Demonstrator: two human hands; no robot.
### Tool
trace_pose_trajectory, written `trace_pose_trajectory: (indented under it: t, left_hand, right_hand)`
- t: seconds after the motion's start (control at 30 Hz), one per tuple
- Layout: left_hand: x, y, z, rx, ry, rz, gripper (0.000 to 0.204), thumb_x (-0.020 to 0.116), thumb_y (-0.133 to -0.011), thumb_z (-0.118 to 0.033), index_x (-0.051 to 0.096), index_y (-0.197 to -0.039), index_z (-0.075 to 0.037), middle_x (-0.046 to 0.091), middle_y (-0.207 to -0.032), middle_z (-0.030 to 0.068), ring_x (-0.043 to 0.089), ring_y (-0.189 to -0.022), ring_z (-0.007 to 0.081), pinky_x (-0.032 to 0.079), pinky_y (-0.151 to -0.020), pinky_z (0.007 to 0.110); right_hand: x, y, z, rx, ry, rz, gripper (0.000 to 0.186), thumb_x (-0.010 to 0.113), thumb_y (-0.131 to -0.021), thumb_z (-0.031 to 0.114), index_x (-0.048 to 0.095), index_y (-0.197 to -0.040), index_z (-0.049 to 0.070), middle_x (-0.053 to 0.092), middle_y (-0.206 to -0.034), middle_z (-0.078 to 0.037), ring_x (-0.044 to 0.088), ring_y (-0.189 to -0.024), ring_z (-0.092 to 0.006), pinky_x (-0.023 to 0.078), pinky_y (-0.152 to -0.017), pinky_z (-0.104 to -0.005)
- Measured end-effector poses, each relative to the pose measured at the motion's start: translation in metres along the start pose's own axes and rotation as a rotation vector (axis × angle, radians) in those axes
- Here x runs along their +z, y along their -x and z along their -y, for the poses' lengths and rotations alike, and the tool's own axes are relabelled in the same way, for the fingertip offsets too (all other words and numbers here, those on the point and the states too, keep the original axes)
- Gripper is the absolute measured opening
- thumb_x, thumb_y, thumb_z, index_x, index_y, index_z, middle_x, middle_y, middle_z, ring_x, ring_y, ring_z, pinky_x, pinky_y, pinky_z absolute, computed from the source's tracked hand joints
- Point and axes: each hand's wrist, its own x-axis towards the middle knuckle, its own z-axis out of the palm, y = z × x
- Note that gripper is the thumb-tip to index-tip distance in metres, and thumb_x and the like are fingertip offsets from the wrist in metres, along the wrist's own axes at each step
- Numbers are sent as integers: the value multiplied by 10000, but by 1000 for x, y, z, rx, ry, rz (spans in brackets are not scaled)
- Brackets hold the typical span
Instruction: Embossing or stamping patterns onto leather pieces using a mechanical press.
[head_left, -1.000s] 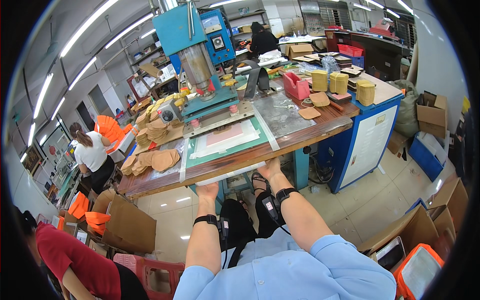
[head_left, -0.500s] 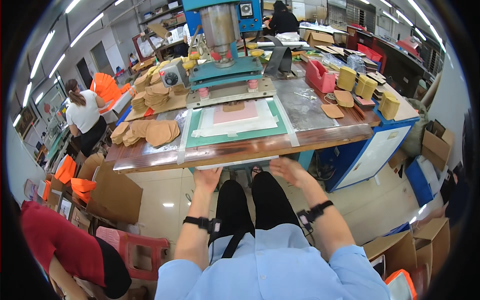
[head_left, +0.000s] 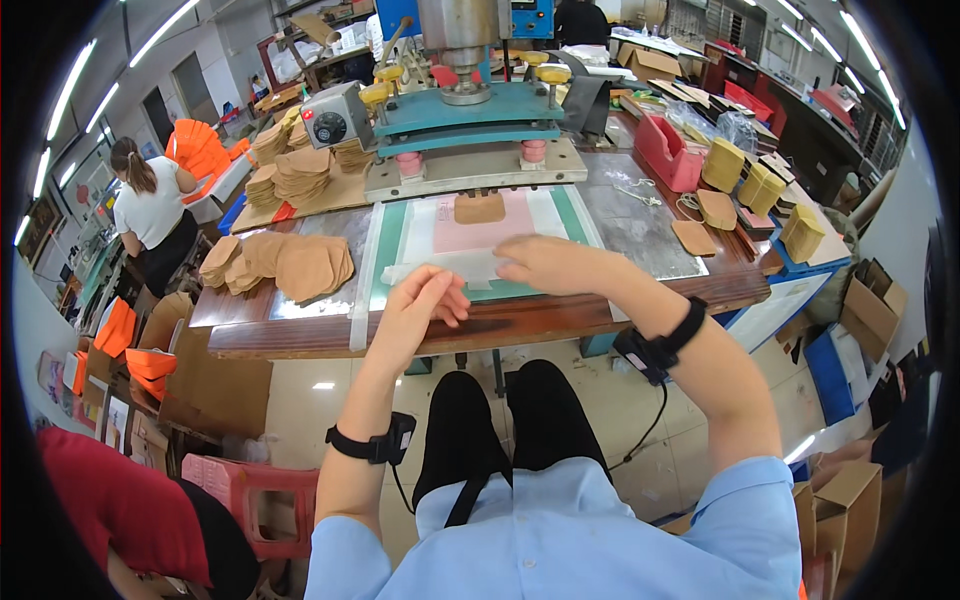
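My left hand (head_left: 425, 305) hovers over the front edge of the wooden table (head_left: 270, 340), its fingers loosely curled and apart, with nothing seen in them. Over the work pad my right hand (head_left: 550, 264) reaches leftward, fingers stretched out and the tips slightly blurred; I see nothing held. Beneath it lies a pink sheet (head_left: 462, 232) on white sheeting taped to a green mat (head_left: 384, 258). A tan rounded leather-like piece (head_left: 480, 208) rests at the pink sheet's far end, by the base of a blue-green press (head_left: 468, 112).
Stacks of tan pieces (head_left: 300, 265) lie at the left. On the right are a pink tape dispenser (head_left: 668, 155), yellowish bundles (head_left: 762, 188) and loose tan pieces (head_left: 694, 238). A person in red (head_left: 120, 500) is near a red stool (head_left: 240, 490) at the lower left.
Both hands have risen from a white strip under the table's front edge to above the tabletop. The right hand has moved forward and left over the pad. The view has shifted slightly.
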Motion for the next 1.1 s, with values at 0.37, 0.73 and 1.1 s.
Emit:
trace_pose_trajectory:
  t: [0.37, 0.73, 1.1]
  left_hand:
    - [-12, -12, 18, -19, -126, -35, 192, 500, -943, -172, 573, -968, 4, 603, -802, 60, 559, -718, 114, 457, -666, 238]
    - [-20, -22, 13, -60, 273, -300, 309, 578, -906, -180, 487, -1145, -6, 550, -1134, 80, 530, -1074, 163, 418, -958, 344]
    - [-173, 1, -24, 140, -817, -676, 346, 597, -889, -190, 505, -1177, -23, 559, -1126, 58, 544, -1012, 130, 430, -863, 281]
  right_hand:
    - [16, -59, -39, 164, 191, 35, 575, 294, -955, 435, 363, -1368, 40, 297, -1447, -173, 238, -1357, -300, 170, -1115, -381]
    - [35, 0, 39, -351, -113, -326, 429, 462, -921, 329, 490, -1217, 21, 475, -1265, -230, 442, -1195, -358, 364, -989, -414]
    - [-43, 159, -107, 388, 329, -545, 194, 593, -831, 195, 630, -916, 25, 619, -865, -143, 600, -804, -301, 472, -734, -381]
